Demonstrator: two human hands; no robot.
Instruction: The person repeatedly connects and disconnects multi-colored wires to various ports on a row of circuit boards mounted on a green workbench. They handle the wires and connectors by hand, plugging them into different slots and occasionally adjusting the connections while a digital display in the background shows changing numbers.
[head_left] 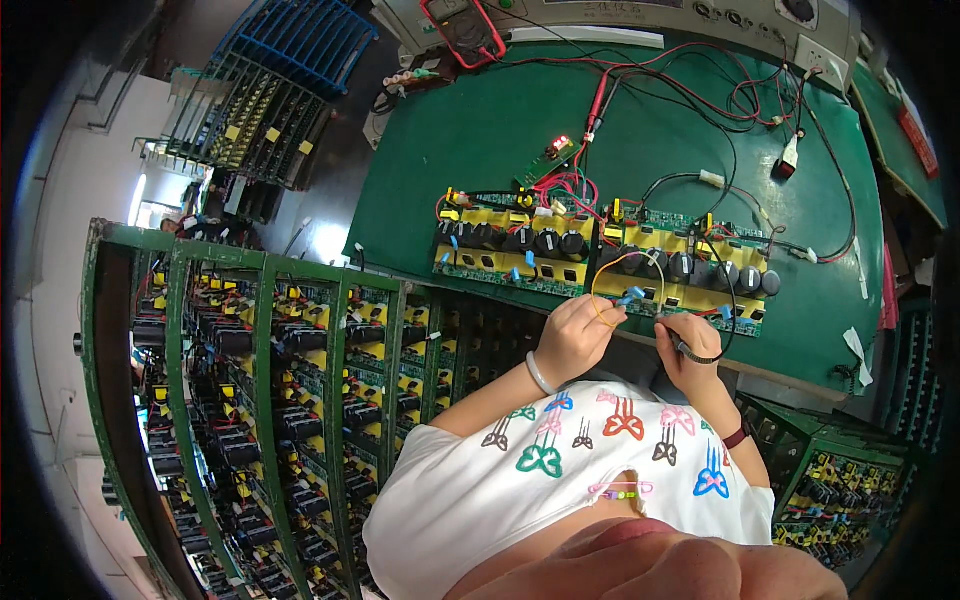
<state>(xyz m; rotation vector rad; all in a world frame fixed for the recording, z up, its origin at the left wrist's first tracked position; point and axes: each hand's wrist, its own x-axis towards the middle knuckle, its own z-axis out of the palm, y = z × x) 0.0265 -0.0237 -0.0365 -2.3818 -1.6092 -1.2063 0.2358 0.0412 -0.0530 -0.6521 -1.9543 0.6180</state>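
My left hand (580, 335) is closed in a pinch on a thin yellow wire (595, 280) near the front edge of the circuit boards. The wire arches up over the board and comes down by the fingertips of my right hand (690, 350). That hand is closed around a dark, slim piece that looks like a test probe (694, 356), with a black lead (735, 310) curving away from it. Two long circuit boards (600, 290) lie end to end, carrying black capacitors (683, 267), yellow parts and blue discs (632, 296).
A small board with a lit red display (558, 147) lies behind, joined by pink wires. A red probe (599, 100), a red-framed multimeter (465, 30) and tangled leads lie on the green bench (400, 210). Green racks of boards (265, 330) stand left; another rack (830, 470) is at right.
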